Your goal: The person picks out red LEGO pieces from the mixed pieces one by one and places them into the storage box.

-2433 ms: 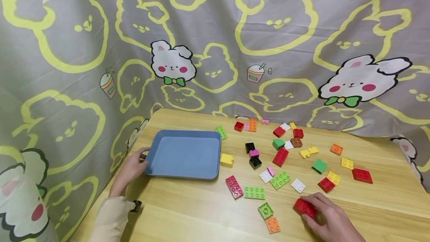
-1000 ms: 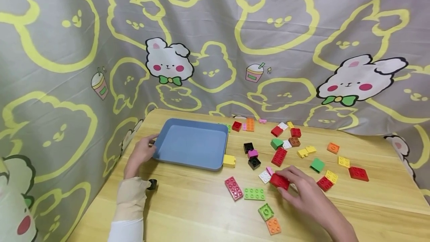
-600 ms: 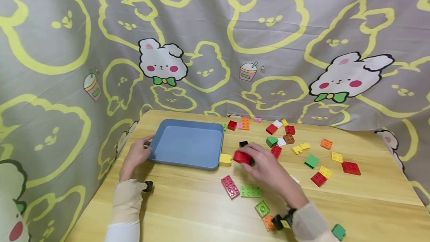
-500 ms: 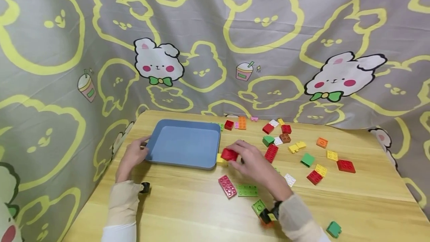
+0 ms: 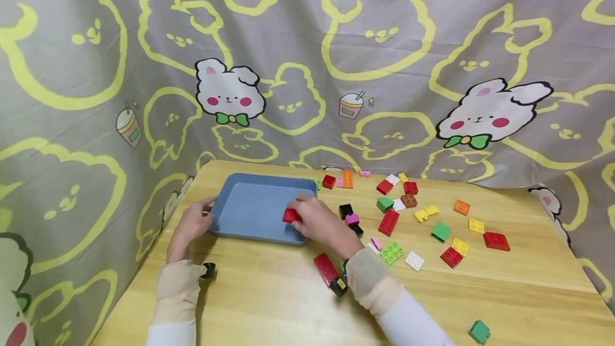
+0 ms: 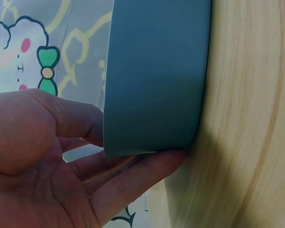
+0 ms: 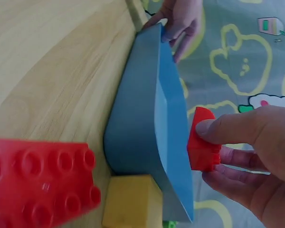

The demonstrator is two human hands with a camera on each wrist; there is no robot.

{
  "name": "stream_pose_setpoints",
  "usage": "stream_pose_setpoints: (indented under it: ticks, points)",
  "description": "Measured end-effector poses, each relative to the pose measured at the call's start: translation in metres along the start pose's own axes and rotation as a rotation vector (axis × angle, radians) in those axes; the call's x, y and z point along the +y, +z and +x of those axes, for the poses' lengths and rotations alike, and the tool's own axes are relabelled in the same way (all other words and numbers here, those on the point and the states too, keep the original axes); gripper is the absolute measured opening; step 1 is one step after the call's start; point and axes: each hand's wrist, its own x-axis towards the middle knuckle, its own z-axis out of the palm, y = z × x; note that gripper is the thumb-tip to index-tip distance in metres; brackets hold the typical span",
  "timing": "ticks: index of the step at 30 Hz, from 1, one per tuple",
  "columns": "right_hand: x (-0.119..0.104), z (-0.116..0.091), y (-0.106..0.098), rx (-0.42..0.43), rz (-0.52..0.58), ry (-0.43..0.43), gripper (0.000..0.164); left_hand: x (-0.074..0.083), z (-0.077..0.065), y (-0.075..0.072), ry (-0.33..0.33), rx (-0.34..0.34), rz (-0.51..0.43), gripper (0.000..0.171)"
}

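Note:
My right hand (image 5: 319, 223) pinches a red toy brick (image 5: 291, 216) above the right part of a shallow blue tray (image 5: 254, 207). In the right wrist view this brick (image 7: 202, 149) shows a rounded end and sits between thumb and fingertips, just off the tray's rim. At the tray's left end my left hand (image 5: 192, 223) holds the edge. The left wrist view has the thumb side at the rim and other fingers against the outer wall of the tray (image 6: 156, 80). A yellow brick (image 7: 133, 202) touches the tray's outer side; my right hand hides it in the head view.
Several loose bricks lie right of the tray, among them a long red one (image 5: 389, 222), a white one (image 5: 415, 260) and a green one (image 5: 479, 331). A pinkish-red brick (image 5: 325, 267) lies under my right wrist. A patterned curtain (image 5: 288, 68) hangs behind the wooden table (image 5: 254, 292).
My right hand has carried the red brick leftward from the front right of the table to over the tray. Earlier, the tray shifted slightly away from the front, my left hand holding it.

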Motion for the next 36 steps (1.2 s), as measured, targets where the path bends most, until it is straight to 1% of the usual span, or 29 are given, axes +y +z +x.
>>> stream_pose_setpoints:
  ticks: [3,6,8,13,18,27,31,36]
  points:
    - [0.001,0.006,0.007,-0.034,0.004,-0.003,0.023,0.001,0.000,0.001,0.014,-0.001,0.005,0.054]
    - [0.003,0.009,0.013,-0.049,-0.002,0.001,0.019,0.002,0.000,0.001,0.023,0.002,0.008,0.053]
    - [0.003,0.011,0.017,-0.060,-0.004,0.006,0.017,0.001,-0.002,0.001,0.025,0.004,0.010,0.052]
    - [0.005,0.014,0.024,-0.074,-0.012,0.020,0.016,0.003,-0.002,0.002,0.023,0.005,0.013,0.051]
    - [0.004,0.016,0.027,-0.086,-0.010,0.015,0.015,0.003,-0.002,0.001,0.024,0.007,0.014,0.052]
    - [0.004,0.015,0.031,-0.102,-0.013,0.041,0.017,0.006,-0.001,0.001,0.008,-0.006,-0.005,0.052]
    - [0.005,0.013,0.032,-0.099,0.002,0.037,0.018,0.005,-0.001,0.001,0.003,-0.004,-0.010,0.053]
    - [0.004,0.006,0.022,-0.078,0.058,0.068,0.030,0.002,-0.002,0.002,-0.006,-0.007,-0.010,0.053]
